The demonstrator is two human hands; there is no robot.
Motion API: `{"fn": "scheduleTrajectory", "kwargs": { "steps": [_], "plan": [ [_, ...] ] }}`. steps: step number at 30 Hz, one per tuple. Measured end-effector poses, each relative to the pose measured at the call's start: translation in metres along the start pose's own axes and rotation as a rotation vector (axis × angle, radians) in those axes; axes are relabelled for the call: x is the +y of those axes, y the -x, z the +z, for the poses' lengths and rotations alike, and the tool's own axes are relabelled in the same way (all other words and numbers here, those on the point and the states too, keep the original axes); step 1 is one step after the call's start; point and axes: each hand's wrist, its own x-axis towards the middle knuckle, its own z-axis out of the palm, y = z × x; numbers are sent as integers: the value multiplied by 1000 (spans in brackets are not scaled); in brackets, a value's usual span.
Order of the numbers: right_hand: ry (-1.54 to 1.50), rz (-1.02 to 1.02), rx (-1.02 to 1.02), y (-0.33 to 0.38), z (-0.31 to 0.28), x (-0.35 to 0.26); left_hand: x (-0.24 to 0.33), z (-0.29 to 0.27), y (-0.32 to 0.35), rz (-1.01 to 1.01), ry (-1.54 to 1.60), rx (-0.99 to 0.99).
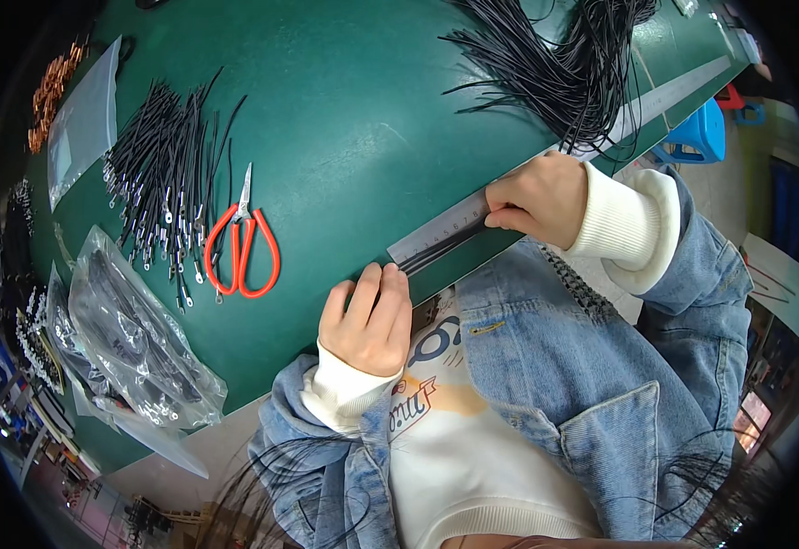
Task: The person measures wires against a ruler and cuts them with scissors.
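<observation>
"Running straight along the metal ruler (429, 232), those black wires (445, 244), close to the near edge of the green table (345, 119)!"

"And the right hand (541, 199) has thumb and forefinger clamped on them, seemingly to keep them flat beside the scale."

"The left hand (369, 318)?"

"Fingers together, tips at the ruler's end, likely to line up the wire ends. Pinching or just pressing? Cannot tell; the thumb is hidden."

"Room to move?"

"Tight nearside: table edge, then denim jacket (546, 320). Beyond the ruler, broad bare green, with red-handled scissors (243, 217) well left. Upper right, a thick wire bundle (560, 69) overlaps the ruler, so it looks crowded there."
</observation>
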Motion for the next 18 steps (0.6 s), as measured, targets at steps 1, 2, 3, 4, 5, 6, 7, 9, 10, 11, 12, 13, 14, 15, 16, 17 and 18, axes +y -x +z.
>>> {"fn": "scheduleTrajectory", "kwargs": {
  "steps": [1, 2, 3, 4, 5, 6, 7, 9, 10, 11, 12, 13, 14, 15, 16, 17, 18],
  "plan": [
    [15, 6, -5, 1, -1, 1, 0, 0, 0, -3, 2, -5],
    [31, 11, -11, 2, -3, 3, 0, -1, 0, 1, 6, -2],
    [31, 14, -10, 3, -4, 4, 0, -1, 0, -2, 7, -10],
    [34, 32, -37, 4, -6, 6, 0, -1, -1, -4, 7, -18],
    [37, 49, -65, 5, -8, 7, 0, -1, -1, -2, 10, -17],
    [36, 51, -66, 5, -11, 8, 0, -1, -1, -3, 11, -20],
    [-9, 83, -102, 5, -15, 9, -1, -1, -1, -3, 13, -23],
    [-54, 118, -137, 5, -17, 11, -2, 0, -1, -5, 20, -27],
    [-43, 116, -155, 5, -17, 11, -1, -1, -1, -7, 24, -30],
    [-33, 115, -173, 5, -17, 12, -1, -1, -1, -5, 26, -30],
    [-34, 118, -173, 7, -16, 14, -1, -2, -2, -4, 28, -38],
    [-54, 67, -135, 9, -15, 17, -1, -3, -3, -2, 31, -46],
    [-74, 18, -96, 10, -14, 18, -2, -3, -3, 1, 34, -47],
    [-75, 21, -95, 10, -15, 18, -2, -3, -2, 2, 32, -50],
    [-51, 34, -113, 10, -15, 17, -2, -3, -2, 3, 30, -54],
    [-28, 47, -131, 10, -15, 17, -2, -3, -2, 7, 33, -55],
    [-28, 49, -131, 10, -15, 18, -2, -3, -2, 4, 31, -55]
  ]
}}
